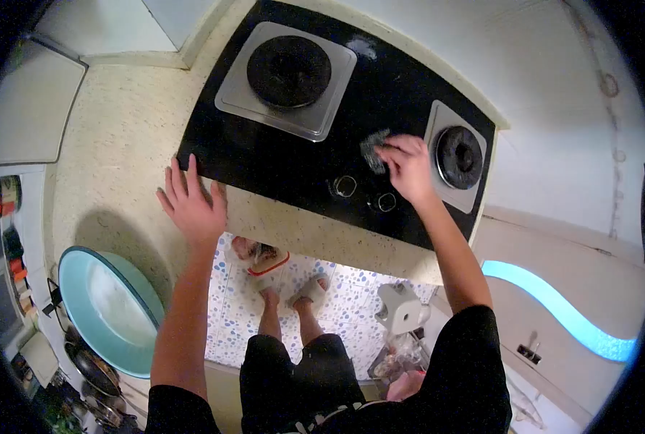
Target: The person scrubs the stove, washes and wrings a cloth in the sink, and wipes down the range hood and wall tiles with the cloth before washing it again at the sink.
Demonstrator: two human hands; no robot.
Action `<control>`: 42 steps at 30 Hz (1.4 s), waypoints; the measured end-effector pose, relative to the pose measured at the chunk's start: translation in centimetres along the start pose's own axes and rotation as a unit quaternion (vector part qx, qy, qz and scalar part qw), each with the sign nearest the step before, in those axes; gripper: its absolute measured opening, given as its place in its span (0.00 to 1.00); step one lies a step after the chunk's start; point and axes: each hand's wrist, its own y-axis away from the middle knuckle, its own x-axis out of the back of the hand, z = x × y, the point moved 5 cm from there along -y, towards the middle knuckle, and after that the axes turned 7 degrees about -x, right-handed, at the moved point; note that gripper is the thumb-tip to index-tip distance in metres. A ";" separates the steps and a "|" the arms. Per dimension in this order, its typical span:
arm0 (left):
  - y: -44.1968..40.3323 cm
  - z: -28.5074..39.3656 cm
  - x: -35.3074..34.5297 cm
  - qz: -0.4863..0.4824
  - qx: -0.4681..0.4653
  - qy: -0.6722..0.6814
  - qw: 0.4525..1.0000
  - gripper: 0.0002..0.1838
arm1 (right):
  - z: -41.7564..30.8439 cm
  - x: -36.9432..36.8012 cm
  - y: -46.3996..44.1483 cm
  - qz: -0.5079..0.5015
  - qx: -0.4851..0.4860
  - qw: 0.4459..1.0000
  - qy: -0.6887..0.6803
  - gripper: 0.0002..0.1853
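My right hand (408,165) pinches a grey steel wool scrubber (374,150) against the black glass top of the gas stove (264,155), between the two burners and just above the control knobs. Fingers spread, my left hand (193,206) lies on the speckled countertop (116,137), its fingertips by the stove's front left corner. The left burner (290,71) sits on a square metal plate. Close to my right hand is the right burner (458,158), also on a metal plate. Two knobs (345,186) show near the front edge.
A light blue basin (105,311) with whitish contents stands at the left of the counter. Below it are pans (94,369) and other kitchenware. On the patterned floor (225,340) are a red-rimmed bag (268,262), a white stool-like object (402,309) and plastic bags (402,358).
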 end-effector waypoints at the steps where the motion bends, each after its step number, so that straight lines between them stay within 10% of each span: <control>1: -0.4 -0.2 0.3 0.007 -0.002 0.004 1.000 0.34 | -0.1 0.9 1.7 -0.007 0.008 1.000 -0.003 0.14; 11: 0.6 0.4 -0.2 0.006 0.005 0.020 1.000 0.34 | -2.2 3.9 19.0 0.035 -0.131 0.990 0.048 0.18; 34: 0.8 -0.6 -1.0 -0.005 0.015 -0.002 1.000 0.39 | -13.1 -0.6 6.9 0.023 -0.175 0.961 0.211 0.12; 42: 6.8 1.0 8.1 0.071 0.047 0.202 0.976 0.37 | -12.4 -1.0 7.0 -0.007 -0.145 0.967 0.209 0.11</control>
